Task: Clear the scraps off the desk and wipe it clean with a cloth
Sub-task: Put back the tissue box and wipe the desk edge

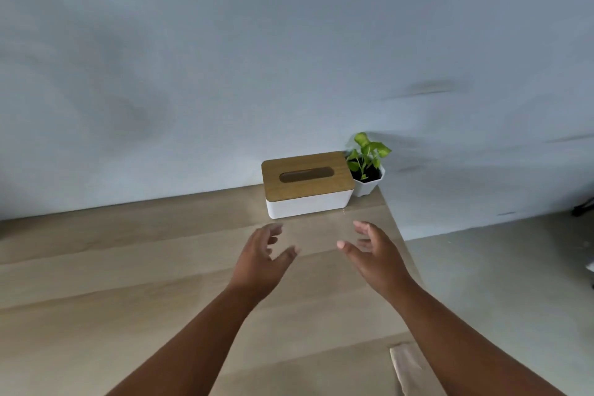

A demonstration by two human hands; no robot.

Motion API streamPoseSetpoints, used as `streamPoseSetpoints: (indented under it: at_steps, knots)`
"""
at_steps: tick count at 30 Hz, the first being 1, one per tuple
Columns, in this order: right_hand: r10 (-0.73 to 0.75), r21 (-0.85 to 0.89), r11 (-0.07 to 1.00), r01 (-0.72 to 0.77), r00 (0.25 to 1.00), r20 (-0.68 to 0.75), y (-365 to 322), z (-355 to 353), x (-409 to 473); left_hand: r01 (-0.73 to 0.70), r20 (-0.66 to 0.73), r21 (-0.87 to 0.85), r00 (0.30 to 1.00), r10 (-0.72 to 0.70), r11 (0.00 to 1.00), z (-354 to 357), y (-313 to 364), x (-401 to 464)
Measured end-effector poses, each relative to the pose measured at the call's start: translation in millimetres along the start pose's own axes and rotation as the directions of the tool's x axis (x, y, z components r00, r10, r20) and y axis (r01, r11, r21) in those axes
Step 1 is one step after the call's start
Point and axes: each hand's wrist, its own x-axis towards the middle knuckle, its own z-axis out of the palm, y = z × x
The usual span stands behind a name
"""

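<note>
Reaching forward over the pale wooden surface (128, 267), the left hand (262, 259) and the right hand (374, 254) hover side by side with fingers loosely spread, palms turned toward each other, and neither has hold of anything. Both stop just short of the white rectangular tissue box with a wooden slotted lid (308, 185), which sits at the far right corner against the grey wall (225, 58). No cloth is in sight, and I can pick out no scraps on the stretch of surface that shows, so the clearing looks done or nearly so, while the wiping seems not yet begun. My guess is the box is about to be moved or drawn from.

Just beside the box, touching or nearly so, stands a small green plant in a white angular pot (368, 175). A pale strip (405, 363) of something lies at the near right edge, partly hidden by the right forearm; I cannot tell what it is. Box and pot would both block a full wipe of that corner.
</note>
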Motion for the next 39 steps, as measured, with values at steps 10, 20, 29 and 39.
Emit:
streamPoseSetpoints:
  at_steps: [10, 20, 29, 39]
  knots:
    - [-0.026, 0.059, 0.998, 0.034, 0.993, -0.117, -13, 2, 88, 0.167, -0.25, -0.132, 0.948, -0.195, 0.977, 2, 5, 76]
    - [-0.004, 0.079, 0.997, 0.011, 0.996, -0.094, -3, 14, 124, 0.214, -0.198, -0.191, 0.948, -0.251, 0.958, 21, 1, 108]
    - [-0.008, 0.075, 0.997, 0.019, 0.989, -0.145, 0, 21, 138, 0.221, -0.229, -0.271, 0.931, -0.286, 0.937, 31, -6, 116]
    - [-0.062, 0.082, 0.994, 0.078, 0.981, -0.181, -6, 27, 126, 0.192, -0.258, -0.291, 0.928, -0.27, 0.937, 17, -2, 106]
